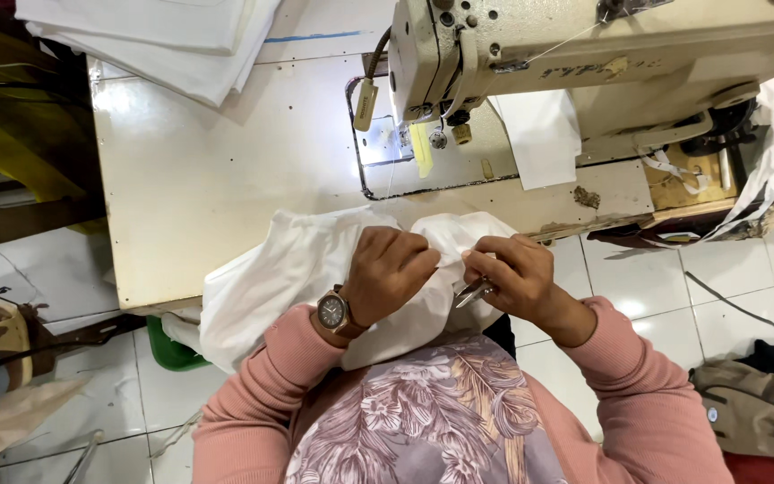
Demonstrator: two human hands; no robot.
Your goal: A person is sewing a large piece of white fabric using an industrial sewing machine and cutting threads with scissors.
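Both hands meet over a bunch of white cloth [306, 269] lying at the near edge of the tabletop [190, 179] and spilling onto the lap. Left hand [390, 269], with a wristwatch [333, 311], is clenched on the cloth. Right hand [512, 273] grips small metal snips [471, 291] against it. Behind stands a cream sewing machine [584, 54], with folded white fabric [163, 40] stacked far left.

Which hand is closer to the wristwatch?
Left. The wristwatch sits on the wrist of the left hand; the right hand is off to its right, holding small snips.
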